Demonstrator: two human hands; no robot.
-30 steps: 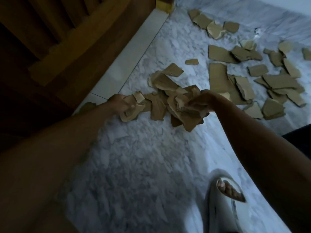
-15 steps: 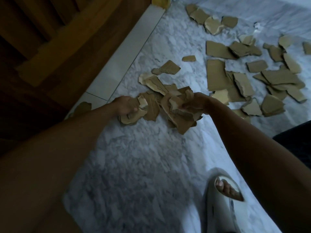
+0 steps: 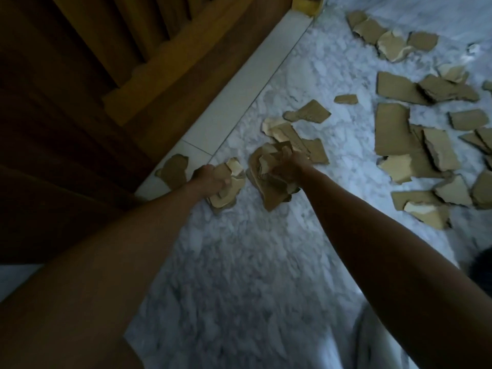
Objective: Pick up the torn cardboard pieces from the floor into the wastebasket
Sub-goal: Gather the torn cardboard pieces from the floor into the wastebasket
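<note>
My left hand (image 3: 211, 179) grips a small bunch of torn brown cardboard pieces (image 3: 229, 193) just above the marble floor. A larger wad of cardboard pieces (image 3: 269, 193) is gripped by my right hand (image 3: 288, 169) close beside it. Behind my right hand lie a few loose pieces (image 3: 308, 114) on the floor. Several more torn pieces (image 3: 394, 129) are scattered across the floor to the right and far right. One piece (image 3: 173, 171) lies on the white sill left of my left hand. No wastebasket is in view.
A dark wooden door and frame (image 3: 111, 83) fills the left side, edged by a white sill (image 3: 239, 107). The white-grey marble floor (image 3: 239, 275) stretches toward me. A dark shape (image 3: 482, 262) sits at the right edge.
Both hands have lifted their bunches off the floor pile and moved slightly apart. The view has shifted, and the slippered foot has left the frame.
</note>
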